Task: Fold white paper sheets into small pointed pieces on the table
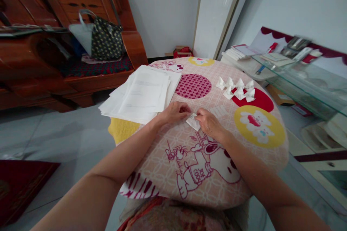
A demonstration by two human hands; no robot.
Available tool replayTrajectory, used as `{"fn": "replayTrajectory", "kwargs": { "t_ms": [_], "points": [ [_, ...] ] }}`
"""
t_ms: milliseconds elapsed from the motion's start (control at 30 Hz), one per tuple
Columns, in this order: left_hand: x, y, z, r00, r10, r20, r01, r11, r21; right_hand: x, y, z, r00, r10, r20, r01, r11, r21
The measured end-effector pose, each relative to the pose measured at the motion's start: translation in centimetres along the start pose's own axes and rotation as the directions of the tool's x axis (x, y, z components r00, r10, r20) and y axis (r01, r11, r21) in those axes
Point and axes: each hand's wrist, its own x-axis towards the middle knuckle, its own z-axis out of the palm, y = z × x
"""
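Note:
A small piece of folded white paper (193,122) lies low over the cloth-covered round table (173,144), between my two hands. My right hand (209,122) pinches its upper right edge between thumb and fingers. On the other side, my left hand (175,112) is closed, its curled fingertips at the paper's upper left edge; its exact hold is partly hidden. To the left sits a loose stack of white paper sheets (146,92), a few with faint printed lines. Several folded white paper pieces (238,88) with pointed tips stand grouped in rows at the table's far right.
A glass-topped stand (303,79) with papers, a metal container and other items adjoins the table on the right. Behind to the left is a wooden bench (103,79) with a dark patterned bag (107,39). A red mat (24,187) lies on the floor.

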Motion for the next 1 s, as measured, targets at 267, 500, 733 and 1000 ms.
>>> {"fn": "replayTrajectory", "kwargs": {
  "t_ms": [267,500,733,1000],
  "points": [
    [-0.6,1.2,-0.8,0.889,-0.361,0.281,0.432,0.865,-0.257,-0.2,-0.2,-0.1,1.0,-0.015,0.009,0.015,1.0,-0.004],
    [-0.6,1.6,-0.4,0.864,-0.416,0.285,0.491,0.823,-0.287,-0.1,-0.5,-0.1,1.0,-0.005,0.017,0.005,1.0,-0.018],
    [-0.6,2.0,-0.2,0.852,-0.447,0.271,0.508,0.83,-0.229,-0.2,-0.6,0.2,1.0,-0.022,-0.004,0.022,0.999,-0.032],
    [-0.6,1.5,0.0,0.858,-0.433,0.278,0.502,0.823,-0.266,-0.1,-0.6,0.2,1.0,-0.007,0.002,0.007,1.0,-0.02]
  ]
}}
